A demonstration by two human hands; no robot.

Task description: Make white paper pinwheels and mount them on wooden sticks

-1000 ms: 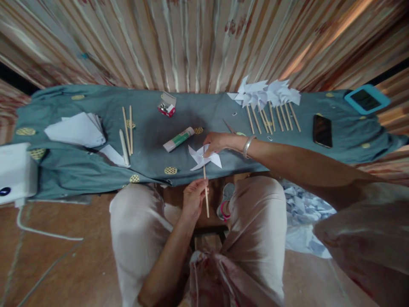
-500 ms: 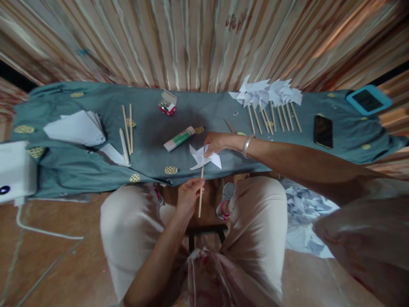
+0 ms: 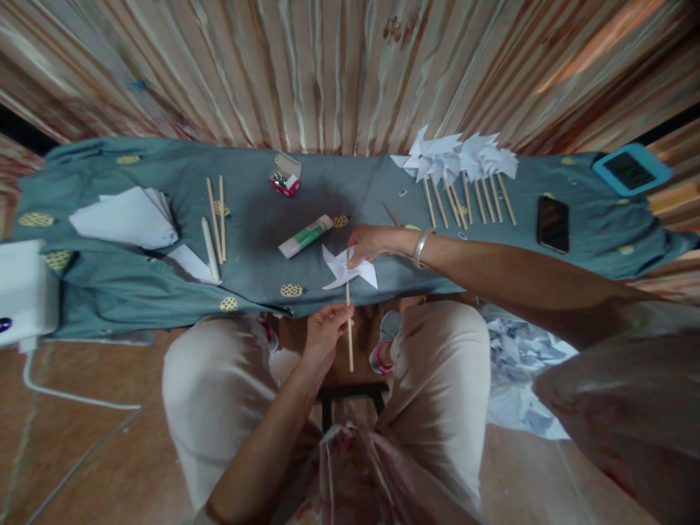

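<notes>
A white paper pinwheel [image 3: 335,270] lies over the front part of the cloth-covered table, with a small pin at its middle. From it a thin wooden stick [image 3: 351,351] runs down past the table's front edge. My left hand [image 3: 324,332] is closed round this stick, below the blades. Reaching in from the right, my right hand [image 3: 370,242] has its fingers closed at the pinwheel's centre; the fingertips partly cover the pin. Just left of the blades is a green-and-white glue stick [image 3: 306,236]. Scissors [image 3: 394,216] lie beyond my right wrist, partly hidden.
Several finished pinwheels [image 3: 459,157] lie in a row at the back right, near a phone [image 3: 553,224] and a blue-framed device [image 3: 631,169]. An open box of pins [image 3: 285,175], loose sticks [image 3: 215,220] and stacked paper [image 3: 128,217] are further left. A white appliance [image 3: 27,292] stands at far left.
The lower end of the stick has swung slightly to the right, and my left hand has moved with it. My right hand keeps its hold at the pinwheel's centre.
</notes>
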